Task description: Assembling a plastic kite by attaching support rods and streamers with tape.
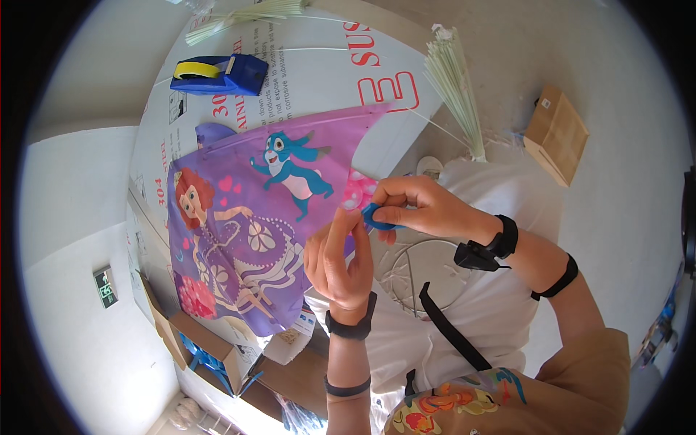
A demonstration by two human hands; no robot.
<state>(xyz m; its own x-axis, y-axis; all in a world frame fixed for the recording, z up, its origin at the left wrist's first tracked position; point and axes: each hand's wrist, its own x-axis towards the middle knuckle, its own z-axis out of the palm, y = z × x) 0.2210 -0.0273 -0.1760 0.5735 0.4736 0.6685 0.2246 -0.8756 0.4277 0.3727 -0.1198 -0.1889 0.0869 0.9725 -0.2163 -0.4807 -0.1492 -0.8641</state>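
Observation:
A purple kite (239, 196) printed with a red-haired princess and a blue rabbit lies spread over the table. At its near right edge, my left hand (339, 262) is closed, thumb and fingers pinched together; what sits between the fingertips is hidden. My right hand (428, 206) grips a small blue piece (375, 217) between thumb and fingers, right beside the left fingertips. The exact kind of that blue piece does not show. Pink printed bubbles (359, 190) appear on the sheet just behind both hands. Black bands circle both of my forearms.
A blue tape dispenser (246, 75) with yellow tape stands at the far left of the table (319, 80). Bundles of thin pale rods (453, 90) lie at the back and right. A cardboard box (217, 355) holds blue parts at lower left; a brown box (557, 134) rests at right.

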